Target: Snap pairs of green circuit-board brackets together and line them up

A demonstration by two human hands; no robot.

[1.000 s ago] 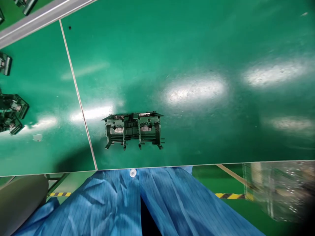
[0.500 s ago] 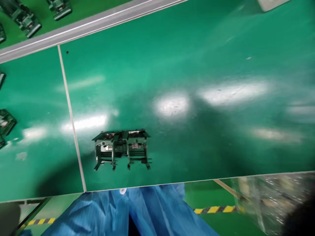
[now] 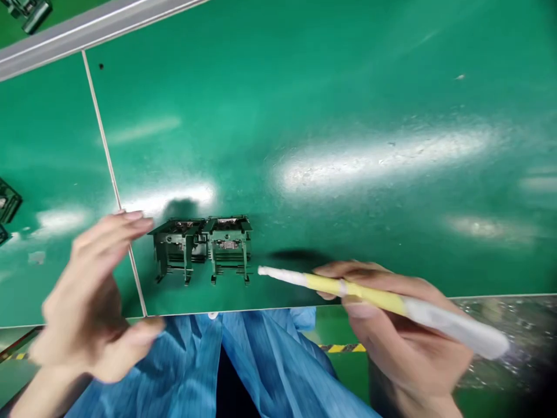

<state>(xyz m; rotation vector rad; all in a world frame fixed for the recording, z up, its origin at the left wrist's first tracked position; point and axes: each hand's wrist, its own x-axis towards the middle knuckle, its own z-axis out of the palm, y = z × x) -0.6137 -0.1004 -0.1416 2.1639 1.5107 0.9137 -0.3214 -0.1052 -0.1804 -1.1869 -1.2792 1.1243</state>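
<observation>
Two dark green frame-like mechanical parts (image 3: 227, 244) stand side by side near the front edge of the green bench. Just left of them is my left hand (image 3: 98, 296), its thumb and fingers spread apart with nothing between them. My right hand (image 3: 400, 325) pinches a slim yellow and white pen-shaped tool (image 3: 374, 299), like a pen between thumb and fingers. Its white tip points left and ends a little to the right of the right-hand part, apart from it. What kind of tool it is, I cannot tell.
A grey metal rail (image 3: 69, 43) crosses the upper left, with another dark part (image 3: 32, 14) beyond it. More dark parts (image 3: 8, 200) lie at the left edge. A white strip (image 3: 102, 133) divides the bench top (image 3: 304, 87). Clear plastic wrapping (image 3: 513, 371) shows at lower right.
Both hands have come into view, the left beside the parts and the right with the pen-shaped tool. The camera view has shifted, so the bench and parts sit slightly further left and higher.
</observation>
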